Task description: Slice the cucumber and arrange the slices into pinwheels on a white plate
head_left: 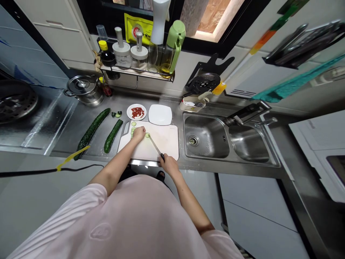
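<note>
My right hand (169, 164) is wrapped round the dark handle of a kitchen knife (154, 144), whose blade points away to the left over the white cutting board (164, 142). At the blade's tip lies a pale green cucumber slice (147, 135). My left hand (139, 134) rests above the board just left of that slice, fingers curled together; what they hold, if anything, is hidden. Several more cucumber slices (133, 124) lie along the board's left side, partly behind my left hand.
Left of the board lie a short cucumber (113, 136), a long cucumber (93, 132) and cut ends (118, 114). Behind it stand a plate of red pieces (132, 116) and a square white plate (160, 115). A double sink (206, 153) is at right, a steel pot (90, 97) back left.
</note>
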### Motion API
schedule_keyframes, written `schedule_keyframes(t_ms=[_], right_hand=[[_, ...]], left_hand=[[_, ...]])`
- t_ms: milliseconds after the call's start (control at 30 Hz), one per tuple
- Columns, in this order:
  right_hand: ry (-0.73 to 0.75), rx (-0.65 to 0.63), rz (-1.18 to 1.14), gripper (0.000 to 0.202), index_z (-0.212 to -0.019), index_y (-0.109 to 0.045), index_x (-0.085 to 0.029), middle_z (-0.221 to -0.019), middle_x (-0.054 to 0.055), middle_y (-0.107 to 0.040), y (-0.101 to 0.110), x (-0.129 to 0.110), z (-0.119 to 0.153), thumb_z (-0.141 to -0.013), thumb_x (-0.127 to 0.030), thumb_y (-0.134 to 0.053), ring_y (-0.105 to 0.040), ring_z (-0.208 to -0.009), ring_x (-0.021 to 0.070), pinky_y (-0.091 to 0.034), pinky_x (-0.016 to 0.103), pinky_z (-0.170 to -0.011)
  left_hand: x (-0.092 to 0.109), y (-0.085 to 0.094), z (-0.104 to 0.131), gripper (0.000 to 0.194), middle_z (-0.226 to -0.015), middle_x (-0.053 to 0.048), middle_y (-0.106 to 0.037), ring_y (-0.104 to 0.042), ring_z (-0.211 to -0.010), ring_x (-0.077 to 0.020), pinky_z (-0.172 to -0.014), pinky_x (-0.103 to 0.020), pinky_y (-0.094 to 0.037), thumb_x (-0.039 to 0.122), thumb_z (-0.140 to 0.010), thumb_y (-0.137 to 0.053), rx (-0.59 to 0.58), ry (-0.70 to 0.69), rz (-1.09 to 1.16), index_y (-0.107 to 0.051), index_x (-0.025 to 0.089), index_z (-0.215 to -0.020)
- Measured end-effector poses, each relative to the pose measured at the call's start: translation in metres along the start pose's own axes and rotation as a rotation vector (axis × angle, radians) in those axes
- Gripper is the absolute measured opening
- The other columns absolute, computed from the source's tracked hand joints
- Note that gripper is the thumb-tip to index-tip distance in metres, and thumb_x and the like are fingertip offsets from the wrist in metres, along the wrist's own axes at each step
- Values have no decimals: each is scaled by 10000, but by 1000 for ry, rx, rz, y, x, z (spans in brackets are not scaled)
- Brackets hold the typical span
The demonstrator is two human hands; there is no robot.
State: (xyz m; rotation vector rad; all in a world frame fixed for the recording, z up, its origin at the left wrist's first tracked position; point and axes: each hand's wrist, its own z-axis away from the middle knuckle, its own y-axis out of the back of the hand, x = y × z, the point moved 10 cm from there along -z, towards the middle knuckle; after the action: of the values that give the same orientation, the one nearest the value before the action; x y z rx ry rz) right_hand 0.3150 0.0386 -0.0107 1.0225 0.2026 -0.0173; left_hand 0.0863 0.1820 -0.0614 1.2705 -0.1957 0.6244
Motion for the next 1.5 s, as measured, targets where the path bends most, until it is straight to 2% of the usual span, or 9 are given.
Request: schedule_keyframes(t_ms=[267, 467, 900, 1233, 1500], right_hand=[[28, 10, 59, 349, -1102, -559, -196, -1001, 111, -682, 6, 1, -2, -975, -434, -339, -648, -936, 240, -418, 300, -743], [39, -18, 84, 354, -1099, -572, -195, -995, 108, -687, 8, 2, -4, -978, -426, -333, -653, -942, 241, -429, 299, -754], [62, -74, 82, 353, -1104, -576, -193, -1035, 124, -684, 8, 5, -17, -969, -427, -349, -648, -966, 236, -436, 300, -764], [55, -83, 75, 337, -1096, -581, -175, -1024, 135, -686, 4, 3, -19, -957, -388, -359, -653, -956, 255, -451, 321, -756], [47, -116, 68, 372, -1122, -585, -173, -1055, 140, -680, 6, 4, -18, -966, -413, -347, -645, -988, 254, -451, 322, -786]], left_hand=[[-3, -4, -6, 116, -930, -54, -688, -618, -862, -189, -725, -258, -424, 253, -775, -623, -31, 28, -40, -650, 227, -885], [-3, -3, -7, 134, -955, -56, -685, -617, -900, -190, -769, -258, -431, 265, -768, -639, -38, 28, -52, -654, 227, -895], [-3, -3, -8, 126, -972, -60, -685, -621, -908, -197, -760, -264, -438, 263, -766, -646, -39, 30, -59, -655, 229, -887], [-2, -1, -6, 150, -977, -62, -686, -615, -918, -198, -760, -264, -434, 267, -755, -653, -49, 33, -64, -660, 227, -899], [-2, 0, -6, 154, -992, -51, -684, -613, -917, -179, -765, -249, -433, 265, -757, -654, -60, 42, -57, -662, 225, -905]])
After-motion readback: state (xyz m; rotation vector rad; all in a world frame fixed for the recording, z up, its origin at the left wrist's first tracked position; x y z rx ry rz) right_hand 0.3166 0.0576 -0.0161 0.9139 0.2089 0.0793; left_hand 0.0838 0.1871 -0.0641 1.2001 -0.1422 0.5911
